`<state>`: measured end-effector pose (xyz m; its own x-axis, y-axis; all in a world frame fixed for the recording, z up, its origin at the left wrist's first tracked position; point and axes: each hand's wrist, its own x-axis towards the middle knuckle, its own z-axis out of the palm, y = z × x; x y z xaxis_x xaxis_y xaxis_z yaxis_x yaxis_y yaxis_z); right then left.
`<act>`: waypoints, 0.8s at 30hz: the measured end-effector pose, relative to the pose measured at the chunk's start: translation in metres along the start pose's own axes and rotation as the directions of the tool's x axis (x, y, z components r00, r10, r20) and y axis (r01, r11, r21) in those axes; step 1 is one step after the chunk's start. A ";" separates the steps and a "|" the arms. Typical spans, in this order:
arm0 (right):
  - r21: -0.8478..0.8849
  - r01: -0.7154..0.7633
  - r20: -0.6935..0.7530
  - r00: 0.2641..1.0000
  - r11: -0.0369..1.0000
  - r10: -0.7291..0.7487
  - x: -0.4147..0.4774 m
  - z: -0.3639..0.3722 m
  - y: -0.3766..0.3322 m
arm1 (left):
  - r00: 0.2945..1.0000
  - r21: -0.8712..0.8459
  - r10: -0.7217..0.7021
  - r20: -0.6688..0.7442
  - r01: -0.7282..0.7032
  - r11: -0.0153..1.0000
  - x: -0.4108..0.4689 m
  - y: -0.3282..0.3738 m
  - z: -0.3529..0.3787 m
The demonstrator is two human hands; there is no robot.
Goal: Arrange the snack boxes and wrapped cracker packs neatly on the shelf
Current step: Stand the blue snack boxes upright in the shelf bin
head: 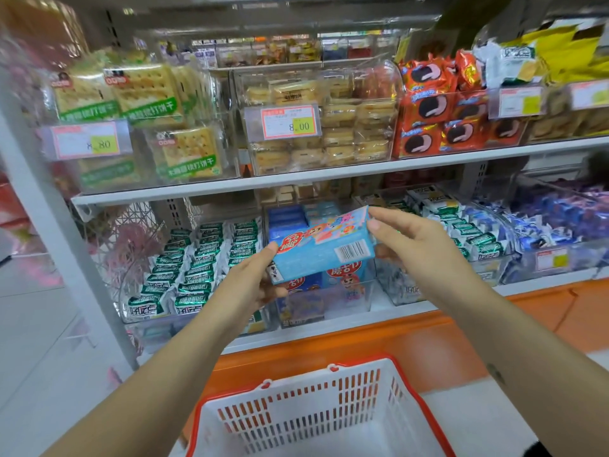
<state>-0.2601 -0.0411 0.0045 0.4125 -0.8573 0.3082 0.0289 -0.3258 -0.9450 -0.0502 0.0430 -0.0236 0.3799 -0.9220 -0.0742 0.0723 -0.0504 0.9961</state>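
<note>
A light blue snack box [324, 249] is held in both hands in front of the lower shelf [362, 319], just above the clear bin [329, 305] set at the middle of that shelf's front edge. The box is tilted, with its left end lower and its right end raised, and a barcode is seen on the side facing the camera.

The left hand [253, 282] is closed on the lower left end, the thumb laid on the top face beside a red logo and the fingers curled underneath. The right hand [412, 245] grips the upper right end, the thumb pressed at the top corner and the fingers tucked behind and below.

More blue boxes [349, 278] of the same kind are stood upright inside the clear bin. Toward the left end of the lower shelf, green-and-white wrapped packs [197, 265] are stacked in rows in another bin; toward the right end, blue wrapped packs [560, 219] are heaped.

On the upper shelf [296, 178], cracker packs [141, 103] with green bands are stacked at the left end, and orange packs [445, 120] are piled farther right. A white basket [313, 417] with a red rim is seen below the hands.
</note>
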 end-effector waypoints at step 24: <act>-0.250 0.159 0.166 0.979 0.955 -0.120 -0.016 0.001 -0.003 | 0.842 0.459 0.509 0.177 -0.528 0.714 -0.031 0.018 0.013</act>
<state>-0.2661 -0.0259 0.0023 0.5512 -0.7339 0.3969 -0.1339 -0.5474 -0.8261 -0.0726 0.0659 -0.0024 0.1932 -0.8703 0.4531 -0.5726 0.2750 0.7723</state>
